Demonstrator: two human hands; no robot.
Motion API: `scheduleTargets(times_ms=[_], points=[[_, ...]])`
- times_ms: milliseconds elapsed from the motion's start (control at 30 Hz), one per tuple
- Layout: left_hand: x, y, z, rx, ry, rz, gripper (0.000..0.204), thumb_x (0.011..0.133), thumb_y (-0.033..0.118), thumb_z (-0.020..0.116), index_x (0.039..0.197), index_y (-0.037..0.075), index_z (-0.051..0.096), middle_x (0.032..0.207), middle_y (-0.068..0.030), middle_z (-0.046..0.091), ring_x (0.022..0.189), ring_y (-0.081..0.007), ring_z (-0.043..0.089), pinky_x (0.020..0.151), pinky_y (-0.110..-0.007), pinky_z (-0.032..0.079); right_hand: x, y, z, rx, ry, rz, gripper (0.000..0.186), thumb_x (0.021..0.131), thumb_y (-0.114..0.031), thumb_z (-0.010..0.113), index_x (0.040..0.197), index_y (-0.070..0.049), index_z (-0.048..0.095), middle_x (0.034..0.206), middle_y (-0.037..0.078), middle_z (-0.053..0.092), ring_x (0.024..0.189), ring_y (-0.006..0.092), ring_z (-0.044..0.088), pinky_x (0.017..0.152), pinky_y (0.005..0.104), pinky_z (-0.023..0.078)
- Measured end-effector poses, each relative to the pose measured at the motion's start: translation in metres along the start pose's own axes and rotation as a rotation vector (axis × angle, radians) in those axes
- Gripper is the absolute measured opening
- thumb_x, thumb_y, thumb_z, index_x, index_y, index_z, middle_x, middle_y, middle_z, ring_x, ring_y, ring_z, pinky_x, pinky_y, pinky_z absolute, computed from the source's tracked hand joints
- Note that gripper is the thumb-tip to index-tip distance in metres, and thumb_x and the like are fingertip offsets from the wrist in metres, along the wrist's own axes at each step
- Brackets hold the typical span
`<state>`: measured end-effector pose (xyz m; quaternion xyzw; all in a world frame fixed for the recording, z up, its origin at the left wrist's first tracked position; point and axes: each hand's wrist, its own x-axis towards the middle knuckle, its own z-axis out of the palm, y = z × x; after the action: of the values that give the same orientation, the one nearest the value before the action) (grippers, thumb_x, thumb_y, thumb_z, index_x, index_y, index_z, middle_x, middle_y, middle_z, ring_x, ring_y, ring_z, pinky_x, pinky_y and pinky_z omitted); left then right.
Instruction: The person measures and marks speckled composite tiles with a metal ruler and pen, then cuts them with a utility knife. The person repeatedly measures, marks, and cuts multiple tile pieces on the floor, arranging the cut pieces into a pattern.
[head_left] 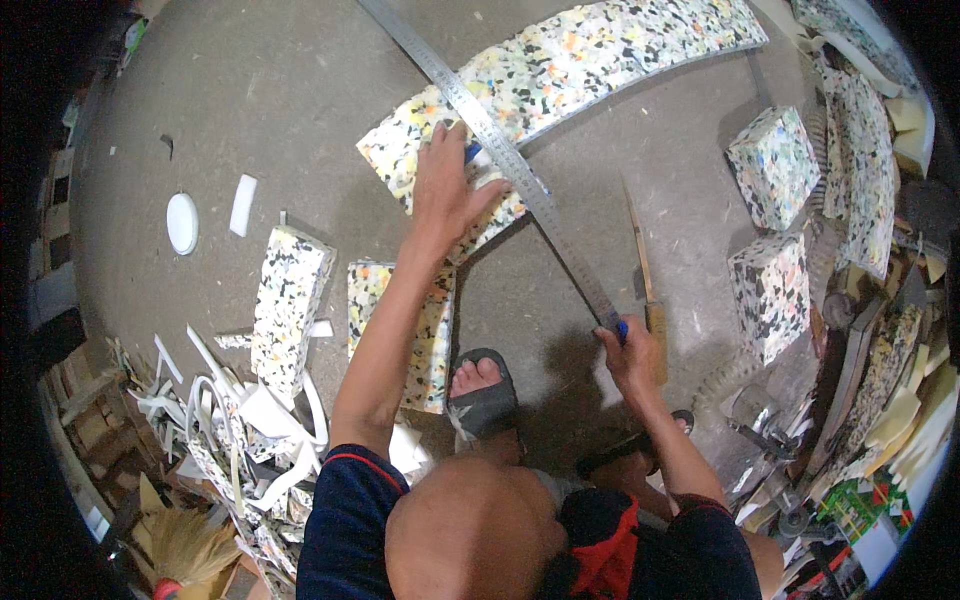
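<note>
A long speckled foam slab [610, 60] lies across the floor at the top, slightly curved along its length. My left hand [445, 185] rests on its left end, fingers spread and thumb out beside the ruler. The long metal ruler [480, 125] crosses the slab at a slant, its near end reaching my right hand [635, 365]. That hand is closed round the ruler's end, with something small and blue [622, 330] at the fingers, too small to name. A blue-and-white item [475, 153] shows partly between my left hand and the ruler.
A long-bladed knife [645, 270] with a wooden handle lies by my right hand. Foam blocks stand at right [775, 170] and left [290, 300]. White foam offcuts [270, 420] pile at lower left, near a straw broom [190, 540]. A white disc [182, 223] lies farther left.
</note>
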<state>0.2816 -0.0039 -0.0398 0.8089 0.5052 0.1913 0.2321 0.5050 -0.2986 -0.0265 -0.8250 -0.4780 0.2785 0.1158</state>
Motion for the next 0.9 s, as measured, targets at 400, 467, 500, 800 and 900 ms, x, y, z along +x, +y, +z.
scheduleTargets(times_ms=[400, 467, 500, 800, 900], points=[[0.007, 0.007, 0.015, 0.044, -0.036, -0.018, 0.118, 0.066, 0.050, 0.090, 0.151, -0.008, 0.032, 0.154, -0.0268, 0.041, 0.150, -0.0407, 0.030, 0.125, -0.054, 0.016, 0.009, -0.003, -0.009, 0.085, -0.071, 0.074, 0.039, 0.091, -0.031, 0.074, 0.114, -0.001, 0.065, 0.101, 0.024, 0.070, 0.092, 0.0437, 0.068, 0.078, 0.0488, 0.052], [0.008, 0.008, 0.015, 0.040, -0.037, -0.029, 0.119, 0.065, 0.051, 0.090, 0.152, -0.006, 0.032, 0.155, -0.0265, 0.041, 0.150, -0.0410, 0.030, 0.125, -0.054, 0.015, 0.010, -0.002, -0.010, 0.079, -0.065, 0.035, 0.039, 0.090, -0.028, 0.076, 0.114, 0.000, 0.066, 0.100, 0.023, 0.070, 0.091, 0.0426, 0.068, 0.078, 0.0467, 0.053], [0.008, 0.008, 0.015, 0.042, -0.033, -0.037, 0.120, 0.064, 0.053, 0.090, 0.152, -0.005, 0.032, 0.155, -0.0262, 0.041, 0.150, -0.0411, 0.030, 0.125, -0.054, 0.015, 0.011, 0.001, -0.010, 0.077, -0.078, 0.010, 0.039, 0.090, -0.028, 0.075, 0.115, 0.000, 0.065, 0.101, 0.023, 0.070, 0.092, 0.0429, 0.068, 0.078, 0.0466, 0.053], [0.005, 0.000, 0.021, 0.016, -0.024, -0.020, 0.116, 0.064, 0.049, 0.090, 0.151, -0.003, 0.034, 0.156, -0.0255, 0.040, 0.151, -0.0415, 0.029, 0.125, -0.056, 0.014, 0.011, 0.017, -0.002, -0.004, 0.002, -0.111, 0.034, 0.085, -0.021, 0.079, 0.109, 0.000, 0.066, 0.092, 0.022, 0.068, 0.086, 0.0438, 0.067, 0.073, 0.0479, 0.053], [0.012, 0.002, 0.012, 0.041, 0.048, 0.140, 0.096, 0.068, 0.053, 0.087, 0.136, -0.002, 0.048, 0.153, -0.0235, 0.044, 0.149, -0.0411, 0.031, 0.124, -0.056, 0.016, 0.005, 0.012, -0.006, -0.011, 0.088, -0.172, 0.033, 0.084, -0.020, 0.080, 0.108, -0.002, 0.066, 0.088, 0.020, 0.067, 0.083, 0.0426, 0.067, 0.071, 0.0474, 0.053]])
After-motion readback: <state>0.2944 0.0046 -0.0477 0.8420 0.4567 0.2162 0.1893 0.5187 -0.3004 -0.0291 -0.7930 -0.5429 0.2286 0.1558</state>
